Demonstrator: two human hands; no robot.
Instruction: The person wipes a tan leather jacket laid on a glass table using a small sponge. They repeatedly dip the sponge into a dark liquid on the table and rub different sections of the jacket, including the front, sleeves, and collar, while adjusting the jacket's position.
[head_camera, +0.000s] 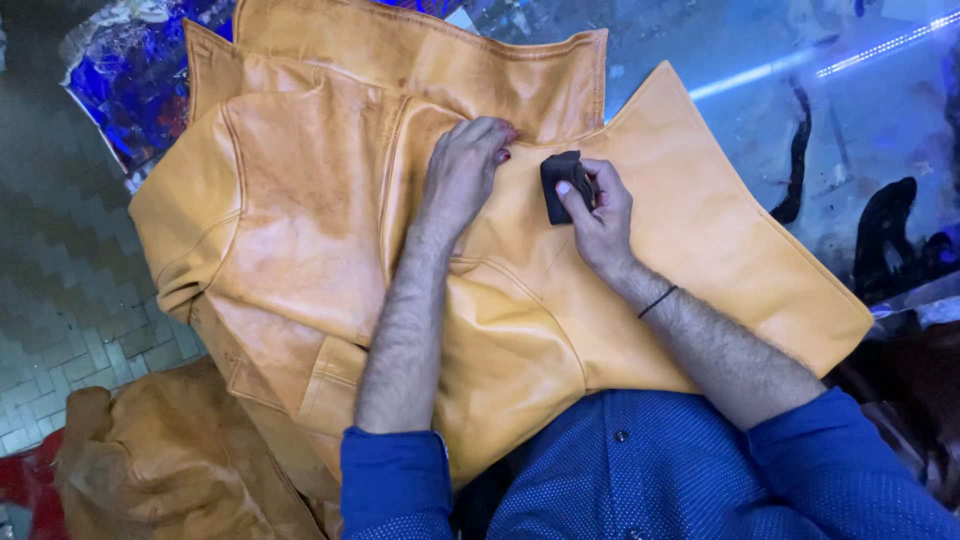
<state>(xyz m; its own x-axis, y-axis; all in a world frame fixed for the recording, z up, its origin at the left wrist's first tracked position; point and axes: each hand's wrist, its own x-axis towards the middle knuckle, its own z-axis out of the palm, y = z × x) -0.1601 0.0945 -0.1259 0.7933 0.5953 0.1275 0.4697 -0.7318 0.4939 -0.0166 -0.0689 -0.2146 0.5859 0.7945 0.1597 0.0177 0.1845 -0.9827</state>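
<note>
A tan leather jacket (300, 230) lies spread over a worktable, collar at the far side. My left hand (465, 170) presses down on the jacket near its front edge below the collar, fingers curled onto the leather. My right hand (600, 215) grips a small dark sponge pad (560, 185) and holds it against the leather just right of my left hand. A thin dark band circles my right wrist. Both forearms are bare, with blue shirt sleeves rolled up.
The worktable (850, 110) is blue-grey with dark stains at the right. A blue and white sheet (130, 70) lies under the jacket at the far left. Another tan leather piece (160, 460) hangs at the lower left above a tiled floor (60, 250).
</note>
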